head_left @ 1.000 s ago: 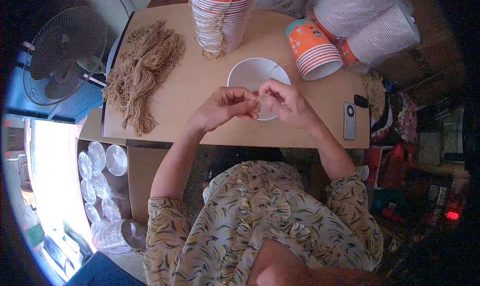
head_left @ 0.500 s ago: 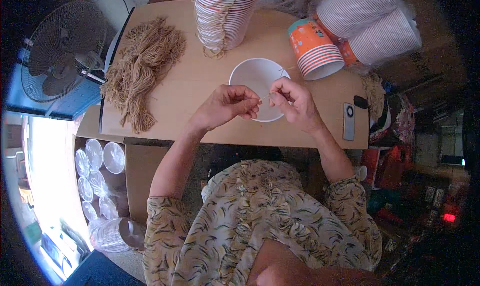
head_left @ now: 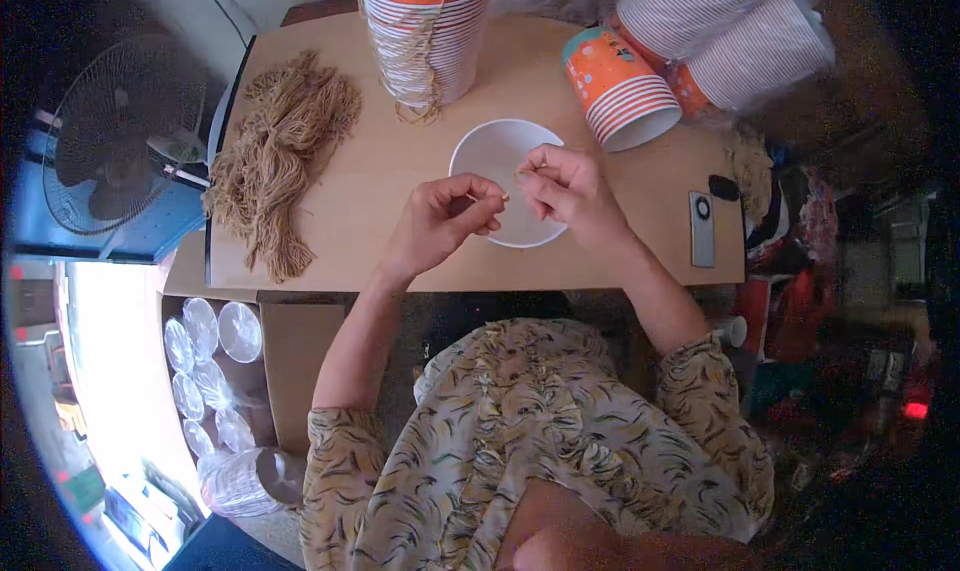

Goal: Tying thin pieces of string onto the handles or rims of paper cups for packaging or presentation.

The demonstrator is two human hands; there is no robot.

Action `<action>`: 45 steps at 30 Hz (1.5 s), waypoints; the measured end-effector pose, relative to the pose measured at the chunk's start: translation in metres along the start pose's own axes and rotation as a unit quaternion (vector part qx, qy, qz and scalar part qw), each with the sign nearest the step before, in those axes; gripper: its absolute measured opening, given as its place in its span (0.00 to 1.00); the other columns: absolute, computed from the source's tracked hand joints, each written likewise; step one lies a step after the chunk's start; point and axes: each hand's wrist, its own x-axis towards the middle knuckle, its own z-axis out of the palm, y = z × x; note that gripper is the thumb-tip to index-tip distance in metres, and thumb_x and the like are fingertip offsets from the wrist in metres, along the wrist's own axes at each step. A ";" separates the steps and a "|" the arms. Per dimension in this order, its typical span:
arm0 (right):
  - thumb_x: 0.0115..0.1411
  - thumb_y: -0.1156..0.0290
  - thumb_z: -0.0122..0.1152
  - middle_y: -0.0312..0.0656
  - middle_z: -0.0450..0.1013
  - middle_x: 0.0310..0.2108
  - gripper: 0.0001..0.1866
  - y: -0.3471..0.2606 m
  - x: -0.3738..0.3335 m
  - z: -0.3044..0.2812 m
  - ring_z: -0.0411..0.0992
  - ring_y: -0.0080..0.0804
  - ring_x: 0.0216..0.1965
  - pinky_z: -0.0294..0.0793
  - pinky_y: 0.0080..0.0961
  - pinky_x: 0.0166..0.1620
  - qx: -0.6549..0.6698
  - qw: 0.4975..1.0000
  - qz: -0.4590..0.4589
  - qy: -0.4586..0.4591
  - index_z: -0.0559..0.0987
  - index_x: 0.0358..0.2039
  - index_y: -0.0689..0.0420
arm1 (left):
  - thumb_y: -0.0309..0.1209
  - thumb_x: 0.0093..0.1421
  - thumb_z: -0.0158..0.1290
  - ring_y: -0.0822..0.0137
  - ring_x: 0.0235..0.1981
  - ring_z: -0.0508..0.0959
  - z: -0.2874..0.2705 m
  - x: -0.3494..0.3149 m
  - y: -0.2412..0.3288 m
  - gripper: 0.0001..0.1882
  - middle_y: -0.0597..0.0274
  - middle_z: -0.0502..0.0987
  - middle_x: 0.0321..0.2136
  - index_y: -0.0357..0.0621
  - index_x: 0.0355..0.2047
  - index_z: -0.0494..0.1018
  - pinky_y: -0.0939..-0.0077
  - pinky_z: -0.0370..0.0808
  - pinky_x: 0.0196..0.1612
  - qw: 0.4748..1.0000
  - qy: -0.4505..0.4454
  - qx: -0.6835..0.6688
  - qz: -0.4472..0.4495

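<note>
Over the white paper bucket (head_left: 475, 151), my left hand (head_left: 445, 221) is closed in a pinch, a tiny pale end of thin string at its fingertips. My right hand (head_left: 575, 196) pinches too, slightly higher and to the right, with a tan bit of string by its thumb. A small gap parts the two hands, and most of the string is too fine to follow. The bucket's open mouth faces up beneath them. Behind it stands a tall stack of orange and white paper buckets (head_left: 425, 46), tan string looped down its side.
A bundle of tan twine (head_left: 285, 161) lies at the table's left. Orange paper buckets (head_left: 620, 86) lie at the right, beside plastic-wrapped stacks (head_left: 750, 61). A grey phone-like device (head_left: 702, 229) rests near the right edge. A fan (head_left: 125, 131) stands left; wrapped buckets (head_left: 240, 331) sit below.
My hands have drawn slightly apart. The pale strand that showed between my fingertips no longer spans the gap. The whole view has shifted a little.
</note>
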 end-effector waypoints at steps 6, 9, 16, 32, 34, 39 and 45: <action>0.62 0.70 0.59 0.29 0.67 0.21 0.07 0.007 0.005 0.002 0.60 0.13 0.17 0.55 0.14 0.20 0.046 0.997 0.058 0.007 0.75 0.35 0.60 | 0.26 0.65 0.56 0.76 0.31 0.80 0.010 0.001 -0.020 0.07 0.65 0.80 0.30 0.35 0.41 0.77 0.81 0.78 0.34 0.993 0.073 0.013 0.093; 0.62 0.69 0.59 0.28 0.65 0.20 0.07 0.010 0.006 0.003 0.58 0.12 0.16 0.52 0.14 0.19 0.053 0.997 0.063 -0.011 0.75 0.34 0.59 | 0.25 0.64 0.56 0.76 0.30 0.79 0.015 -0.001 -0.020 0.07 0.65 0.79 0.30 0.35 0.40 0.77 0.82 0.77 0.33 0.988 0.094 0.039 0.114; 0.62 0.68 0.59 0.27 0.62 0.16 0.07 0.010 0.007 0.008 0.57 0.11 0.15 0.52 0.14 0.18 0.061 0.996 0.071 -0.001 0.75 0.32 0.59 | 0.22 0.64 0.55 0.71 0.34 0.81 0.019 -0.005 -0.011 0.06 0.59 0.80 0.35 0.32 0.40 0.76 0.79 0.79 0.37 0.980 0.114 0.113 0.120; 0.60 0.69 0.59 0.29 0.64 0.16 0.07 0.014 0.007 0.003 0.58 0.13 0.14 0.53 0.15 0.16 0.046 0.991 0.121 -0.025 0.76 0.29 0.59 | 0.19 0.57 0.61 0.72 0.31 0.81 0.030 -0.004 -0.023 0.06 0.59 0.81 0.33 0.37 0.34 0.76 0.78 0.79 0.34 0.906 0.199 0.261 0.267; 0.60 0.70 0.59 0.29 0.64 0.16 0.07 0.015 0.007 0.002 0.59 0.13 0.14 0.53 0.15 0.16 0.046 0.992 0.115 -0.026 0.76 0.29 0.59 | 0.19 0.58 0.60 0.72 0.30 0.80 0.030 -0.002 -0.025 0.05 0.59 0.80 0.33 0.37 0.34 0.76 0.78 0.79 0.32 0.905 0.192 0.260 0.277; 0.63 0.69 0.57 0.29 0.64 0.17 0.07 0.018 0.005 0.000 0.59 0.13 0.16 0.55 0.14 0.18 0.031 0.994 0.096 -0.034 0.76 0.31 0.59 | 0.20 0.60 0.59 0.72 0.27 0.79 0.029 -0.003 -0.013 0.04 0.59 0.79 0.30 0.37 0.35 0.76 0.79 0.77 0.29 0.940 0.179 0.172 0.235; 0.70 0.64 0.51 0.30 0.67 0.20 0.12 0.013 -0.004 0.003 0.63 0.14 0.20 0.62 0.14 0.22 -0.071 0.997 0.031 0.007 0.75 0.42 0.60 | 0.23 0.63 0.56 0.72 0.31 0.80 0.020 -0.006 -0.006 0.06 0.60 0.80 0.32 0.33 0.38 0.74 0.79 0.79 0.34 0.987 0.133 0.032 0.080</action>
